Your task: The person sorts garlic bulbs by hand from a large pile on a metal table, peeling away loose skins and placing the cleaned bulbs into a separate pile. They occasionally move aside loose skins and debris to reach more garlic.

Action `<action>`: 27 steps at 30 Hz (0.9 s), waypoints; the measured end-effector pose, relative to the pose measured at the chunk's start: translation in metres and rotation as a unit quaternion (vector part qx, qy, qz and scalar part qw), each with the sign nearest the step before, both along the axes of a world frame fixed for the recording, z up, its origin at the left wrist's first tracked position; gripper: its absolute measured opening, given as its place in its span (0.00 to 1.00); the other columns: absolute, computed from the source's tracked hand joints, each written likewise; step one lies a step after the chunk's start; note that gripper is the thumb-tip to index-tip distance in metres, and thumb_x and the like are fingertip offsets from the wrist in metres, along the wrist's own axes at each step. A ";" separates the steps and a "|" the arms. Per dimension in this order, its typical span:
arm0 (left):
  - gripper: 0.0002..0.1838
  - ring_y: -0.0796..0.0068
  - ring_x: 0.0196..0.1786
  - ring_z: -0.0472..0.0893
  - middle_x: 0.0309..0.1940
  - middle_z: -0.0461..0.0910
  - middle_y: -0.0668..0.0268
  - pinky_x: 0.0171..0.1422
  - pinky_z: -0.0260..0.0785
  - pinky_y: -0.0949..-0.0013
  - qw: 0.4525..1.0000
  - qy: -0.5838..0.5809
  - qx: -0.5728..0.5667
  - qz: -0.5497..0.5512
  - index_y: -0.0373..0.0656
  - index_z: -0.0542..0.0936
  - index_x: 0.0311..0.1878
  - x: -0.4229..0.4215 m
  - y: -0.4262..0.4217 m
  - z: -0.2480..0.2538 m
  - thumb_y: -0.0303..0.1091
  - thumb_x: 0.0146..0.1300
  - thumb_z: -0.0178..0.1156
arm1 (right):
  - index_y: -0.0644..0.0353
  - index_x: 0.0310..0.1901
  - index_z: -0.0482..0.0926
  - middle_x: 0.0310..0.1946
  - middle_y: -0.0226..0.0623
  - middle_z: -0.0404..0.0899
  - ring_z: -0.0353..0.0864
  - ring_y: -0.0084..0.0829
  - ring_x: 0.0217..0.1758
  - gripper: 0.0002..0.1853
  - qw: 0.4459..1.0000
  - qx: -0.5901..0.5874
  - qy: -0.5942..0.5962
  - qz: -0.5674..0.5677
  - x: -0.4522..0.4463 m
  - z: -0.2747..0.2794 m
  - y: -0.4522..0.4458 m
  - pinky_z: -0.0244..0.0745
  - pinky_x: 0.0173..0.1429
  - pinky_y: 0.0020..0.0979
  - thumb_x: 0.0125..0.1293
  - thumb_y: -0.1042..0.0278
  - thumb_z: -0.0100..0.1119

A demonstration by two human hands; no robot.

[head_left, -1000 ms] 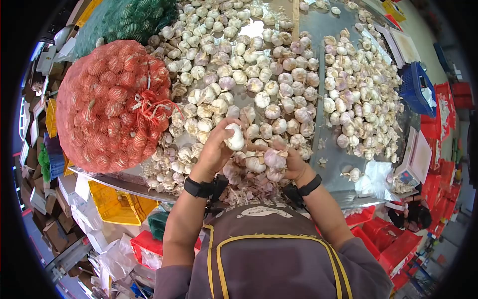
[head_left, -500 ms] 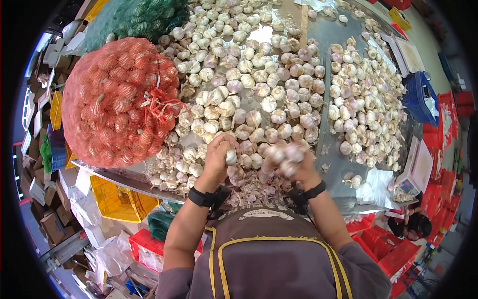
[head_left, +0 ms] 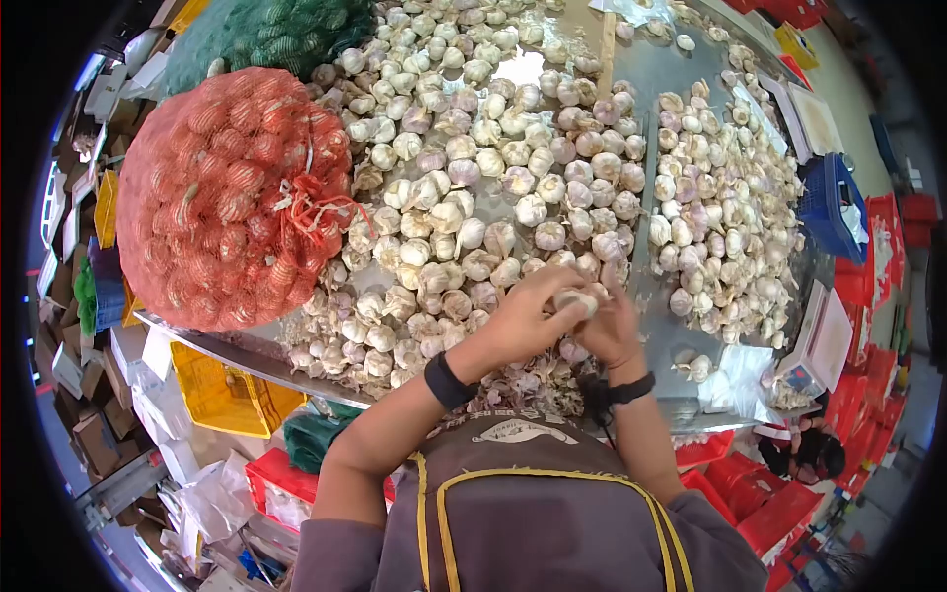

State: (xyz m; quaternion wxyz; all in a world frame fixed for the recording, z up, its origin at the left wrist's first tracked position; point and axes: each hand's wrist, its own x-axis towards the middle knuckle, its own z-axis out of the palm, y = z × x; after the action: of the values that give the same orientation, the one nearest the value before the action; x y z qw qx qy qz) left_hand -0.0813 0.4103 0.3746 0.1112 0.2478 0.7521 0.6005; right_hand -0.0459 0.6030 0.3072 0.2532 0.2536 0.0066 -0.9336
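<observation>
White garlic bulb [head_left: 580, 300] sits pinched in the left hand [head_left: 535, 314], right of the red net bag [head_left: 232, 202]. The right hand [head_left: 610, 331] is beside it; I can't tell its grip. Loose garlic [head_left: 531, 209] lies right of the red net bag too.

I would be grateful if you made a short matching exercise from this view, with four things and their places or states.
Things
1. Left hand
2. Red mesh bag
3. Largest yellow crate
4. Blue basket

Places or states
A. Tied shut, on the left part of the metal table
B. Toward the picture's right edge, beyond the right-hand garlic pile
C. Close to the right hand, with a garlic bulb in its grasp
D. Lower left, below the table's near edge

Pairs: 1-C, 2-A, 3-D, 4-B
</observation>
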 end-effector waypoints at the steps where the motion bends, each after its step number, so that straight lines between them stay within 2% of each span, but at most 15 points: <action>1: 0.16 0.58 0.52 0.79 0.47 0.79 0.55 0.59 0.71 0.60 1.000 -0.001 -0.001 -0.004 0.38 0.76 0.56 -0.005 -0.001 -0.006 0.35 0.69 0.57 | 0.57 0.66 0.69 0.59 0.51 0.75 0.74 0.48 0.64 0.28 1.000 -0.001 -0.001 -0.004 0.003 -0.012 -0.002 0.67 0.70 0.56 0.74 0.45 0.47; 3: 0.16 0.49 0.54 0.78 0.54 0.76 0.49 0.61 0.71 0.55 0.977 0.100 -0.166 0.084 0.37 0.78 0.53 -0.027 -0.010 -0.024 0.32 0.62 0.61 | 0.58 0.60 0.71 0.48 0.46 0.80 0.82 0.45 0.53 0.21 0.993 -0.088 0.014 0.077 0.007 -0.043 -0.004 0.81 0.58 0.49 0.74 0.54 0.51; 4: 0.16 0.45 0.55 0.77 0.57 0.75 0.47 0.59 0.72 0.54 0.957 0.118 -0.233 0.123 0.37 0.79 0.50 -0.044 -0.020 -0.028 0.31 0.58 0.63 | 0.59 0.53 0.75 0.40 0.41 0.82 0.84 0.41 0.46 0.13 0.993 0.081 0.002 0.088 -0.001 -0.019 -0.009 0.86 0.49 0.41 0.73 0.62 0.53; 7: 0.16 0.53 0.52 0.75 0.48 0.74 0.52 0.51 0.72 0.53 0.855 0.186 -0.442 0.197 0.42 0.79 0.48 -0.078 -0.062 -0.061 0.30 0.54 0.62 | 0.59 0.52 0.76 0.41 0.39 0.81 0.84 0.38 0.45 0.11 0.959 0.232 0.126 0.100 -0.041 0.000 -0.004 0.85 0.51 0.39 0.71 0.67 0.56; 9: 0.13 0.50 0.51 0.75 0.46 0.74 0.52 0.49 0.72 0.52 0.864 0.156 -0.451 0.162 0.42 0.79 0.44 -0.088 -0.080 -0.076 0.30 0.53 0.62 | 0.59 0.55 0.75 0.41 0.38 0.80 0.83 0.34 0.46 0.16 0.930 0.306 0.159 0.127 -0.081 0.001 0.000 0.84 0.49 0.38 0.67 0.70 0.59; 10: 0.13 0.50 0.50 0.75 0.46 0.74 0.52 0.49 0.72 0.52 0.857 0.174 -0.457 0.163 0.42 0.79 0.44 -0.090 -0.086 -0.090 0.29 0.53 0.62 | 0.56 0.56 0.75 0.42 0.39 0.80 0.83 0.36 0.46 0.17 0.782 0.518 0.296 0.180 -0.101 -0.004 -0.004 0.83 0.48 0.38 0.65 0.71 0.59; 11: 0.12 0.50 0.50 0.75 0.46 0.74 0.53 0.49 0.72 0.52 0.849 0.192 -0.465 0.164 0.42 0.80 0.43 -0.093 -0.089 -0.093 0.29 0.53 0.62 | 0.54 0.57 0.75 0.43 0.40 0.79 0.83 0.38 0.45 0.19 0.566 0.682 0.407 0.220 -0.114 -0.006 -0.013 0.81 0.47 0.39 0.63 0.72 0.59; 12: 0.12 0.48 0.48 0.76 0.43 0.76 0.52 0.49 0.72 0.52 0.853 0.167 -0.471 0.153 0.42 0.79 0.43 -0.097 -0.095 -0.095 0.29 0.53 0.62 | 0.54 0.57 0.75 0.43 0.40 0.79 0.83 0.38 0.45 0.19 0.567 0.682 0.406 0.220 -0.120 -0.007 -0.024 0.81 0.47 0.39 0.63 0.72 0.59; 14: 0.12 0.51 0.45 0.78 0.40 0.77 0.52 0.47 0.73 0.54 0.903 0.093 -0.370 0.197 0.42 0.78 0.42 -0.103 -0.105 -0.079 0.30 0.53 0.62 | 0.50 0.54 0.77 0.49 0.41 0.76 0.83 0.43 0.48 0.21 0.181 0.845 0.381 0.329 -0.135 -0.002 -0.053 0.81 0.46 0.41 0.57 0.73 0.62; 16: 0.12 0.64 0.31 0.80 0.32 0.79 0.58 0.36 0.72 0.63 0.947 -0.038 -0.165 0.274 0.39 0.76 0.45 -0.115 -0.128 -0.087 0.28 0.57 0.56 | 0.51 0.53 0.78 0.51 0.42 0.75 0.82 0.44 0.49 0.20 0.135 0.844 0.373 0.361 -0.150 -0.018 -0.070 0.81 0.45 0.41 0.57 0.72 0.62; 21: 0.21 0.62 0.34 0.83 0.32 0.82 0.57 0.40 0.76 0.61 0.925 -0.106 -0.252 0.265 0.39 0.75 0.50 -0.148 -0.164 -0.088 0.44 0.59 0.62 | 0.53 0.49 0.78 0.47 0.41 0.76 0.81 0.47 0.49 0.15 -0.038 0.857 0.346 0.381 -0.146 -0.047 -0.100 0.81 0.42 0.44 0.59 0.67 0.62; 23: 0.24 0.61 0.34 0.84 0.32 0.83 0.56 0.41 0.77 0.61 0.919 -0.118 -0.269 0.263 0.38 0.75 0.51 -0.153 -0.156 -0.077 0.48 0.60 0.64 | 0.55 0.47 0.77 0.44 0.39 0.79 0.82 0.45 0.48 0.15 -0.055 0.861 0.359 0.355 -0.149 -0.036 -0.093 0.80 0.42 0.43 0.58 0.66 0.63; 25: 0.27 0.55 0.41 0.86 0.36 0.85 0.54 0.46 0.78 0.58 0.815 -0.042 -0.545 0.194 0.40 0.76 0.51 -0.150 -0.131 -0.066 0.53 0.59 0.63 | 0.53 0.48 0.77 0.41 0.42 0.82 0.83 0.44 0.46 0.18 0.162 0.824 0.376 0.391 -0.154 -0.004 -0.075 0.80 0.39 0.41 0.54 0.67 0.66; 26: 0.25 0.50 0.45 0.85 0.39 0.86 0.52 0.48 0.77 0.53 0.800 -0.064 -0.574 0.165 0.41 0.79 0.49 -0.153 -0.127 -0.067 0.52 0.58 0.64 | 0.55 0.54 0.74 0.43 0.42 0.84 0.85 0.39 0.46 0.21 0.226 0.809 0.412 0.352 -0.153 -0.003 -0.064 0.80 0.41 0.37 0.59 0.63 0.65; 27: 0.25 0.50 0.45 0.85 0.39 0.86 0.52 0.48 0.77 0.53 0.800 -0.065 -0.573 0.166 0.41 0.79 0.49 -0.156 -0.128 -0.073 0.52 0.58 0.64 | 0.55 0.54 0.74 0.43 0.42 0.84 0.85 0.39 0.46 0.21 0.225 0.809 0.413 0.353 -0.150 -0.002 -0.052 0.80 0.41 0.37 0.59 0.63 0.65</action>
State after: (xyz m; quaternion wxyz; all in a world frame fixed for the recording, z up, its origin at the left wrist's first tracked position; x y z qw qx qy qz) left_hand -0.2376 0.2828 0.3017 0.1802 -0.0296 0.9796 0.0838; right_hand -0.1957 0.5510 0.3054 0.1789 -0.1261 0.9506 -0.2201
